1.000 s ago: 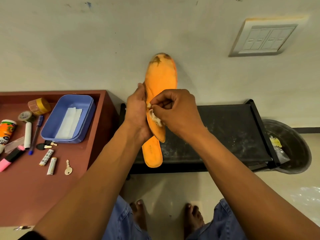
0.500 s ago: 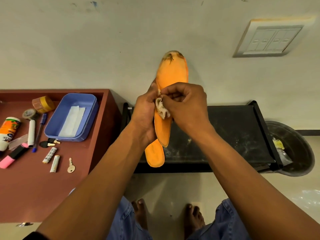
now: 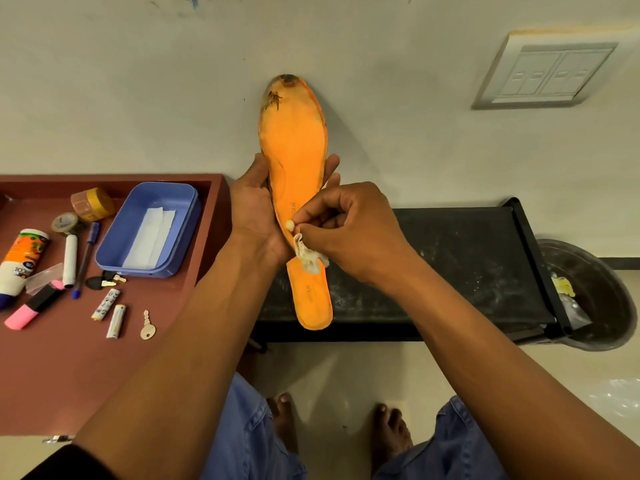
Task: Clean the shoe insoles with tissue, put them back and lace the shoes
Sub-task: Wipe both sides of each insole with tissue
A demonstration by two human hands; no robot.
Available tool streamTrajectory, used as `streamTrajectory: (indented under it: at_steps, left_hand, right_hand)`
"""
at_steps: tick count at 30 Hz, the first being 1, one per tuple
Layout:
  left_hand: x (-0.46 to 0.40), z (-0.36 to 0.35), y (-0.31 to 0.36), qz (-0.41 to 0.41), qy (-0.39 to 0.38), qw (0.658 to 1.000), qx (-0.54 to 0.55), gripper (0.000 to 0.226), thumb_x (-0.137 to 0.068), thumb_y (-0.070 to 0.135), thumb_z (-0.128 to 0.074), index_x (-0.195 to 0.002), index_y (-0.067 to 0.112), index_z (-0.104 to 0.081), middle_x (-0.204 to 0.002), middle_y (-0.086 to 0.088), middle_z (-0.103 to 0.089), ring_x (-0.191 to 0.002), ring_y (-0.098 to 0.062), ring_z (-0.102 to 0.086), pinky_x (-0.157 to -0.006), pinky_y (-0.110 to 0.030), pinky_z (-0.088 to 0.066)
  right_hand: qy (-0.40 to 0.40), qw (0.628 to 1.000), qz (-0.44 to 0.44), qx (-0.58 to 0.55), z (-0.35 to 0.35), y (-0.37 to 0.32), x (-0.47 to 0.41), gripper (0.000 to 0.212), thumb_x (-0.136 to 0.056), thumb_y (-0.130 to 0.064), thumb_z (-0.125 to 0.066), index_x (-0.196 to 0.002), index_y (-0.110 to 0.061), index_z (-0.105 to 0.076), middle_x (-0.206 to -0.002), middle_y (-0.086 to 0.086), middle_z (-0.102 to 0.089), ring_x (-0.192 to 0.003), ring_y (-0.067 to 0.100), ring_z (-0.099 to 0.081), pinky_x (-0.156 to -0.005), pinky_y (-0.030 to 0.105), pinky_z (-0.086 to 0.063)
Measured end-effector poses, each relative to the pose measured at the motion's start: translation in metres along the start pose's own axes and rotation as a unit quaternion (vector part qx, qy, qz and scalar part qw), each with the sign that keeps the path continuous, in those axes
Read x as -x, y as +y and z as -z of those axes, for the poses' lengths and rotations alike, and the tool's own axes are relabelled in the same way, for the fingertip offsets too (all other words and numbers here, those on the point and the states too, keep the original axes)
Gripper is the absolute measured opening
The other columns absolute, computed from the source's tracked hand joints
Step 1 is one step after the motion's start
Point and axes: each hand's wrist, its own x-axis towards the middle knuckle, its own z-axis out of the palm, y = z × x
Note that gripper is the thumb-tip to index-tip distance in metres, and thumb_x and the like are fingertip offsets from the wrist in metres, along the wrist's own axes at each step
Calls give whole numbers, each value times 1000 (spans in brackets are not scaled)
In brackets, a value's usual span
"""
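Head view: a blue tray (image 3: 114, 237) on the red-brown desk (image 3: 52, 375) holds a flat white tissue sheet (image 3: 150, 237); the black bin (image 3: 602, 306) holds scraps too dim to identify. The left hand (image 3: 251, 216) grips two orange foam insoles (image 3: 294, 147), stained dark at the toe, upright before the wall. The right hand (image 3: 349, 230) pinches a crumpled tissue (image 3: 306, 252) against them. The rear insole is mostly hidden.

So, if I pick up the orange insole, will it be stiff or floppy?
Probably bendy but not limp: the orange insole stands up above the left hand without drooping. It looks thin, so likely light. The right hand rubs it with tissue, and it keeps its shape.
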Motion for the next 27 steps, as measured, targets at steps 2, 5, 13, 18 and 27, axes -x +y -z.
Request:
streamTrajectory:
  at_steps: [2,5,13,18,27]
  left_hand:
    - [0,-5,-7,-9,7,1000,-11,65,-105,61,-28,-141,13,-53,-134,-25,-64,-108,-35,-70,-96,-49,-56]
    - [1,-12,-18,0,9,1000,-24,60,-106,58,-31,-131,12,-61,-118,-24,-72,-108,-35,-71,-99,-50,-54]
    - [0,-13,-19,23,-10,998,-55,68,-107,55,-33,-150,4,-48,-151,-14,-54,-135,-30,-56,-105,-46,-52]
    - [-2,-8,-12,21,-35,999,-35,68,-107,57,-28,-156,11,-39,-159,-7,-44,-111,-21,-63,-89,-40,-60]
    - [-12,-2,-31,18,-42,998,-39,55,-110,50,-27,-157,24,-37,-149,-19,-54,-137,-35,-53,-109,-49,-49]
  right_hand:
    - [44,999,2,25,-2,3,-2,8,-81,-8,-77,-84,-15,-79,-75,-5,-75,-65,7,-71,-69,28,-61]
    - [93,994,4,52,0,8,-6,7,-81,-10,-77,-85,-16,-79,-77,-9,-74,-70,3,-70,-72,28,-61]
    - [46,997,-8,60,12,9,-10,11,-81,-7,-78,-85,-17,-80,-79,-8,-75,-72,3,-70,-73,25,-60]
    - [-59,997,-29,27,22,5,-6,13,-81,-6,-81,-82,-19,-80,-75,-8,-75,-70,2,-70,-75,25,-58]
    - [128,978,25,164,13,14,-9,10,-83,-11,-74,-89,-17,-80,-83,-4,-75,-74,9,-69,-76,36,-60]
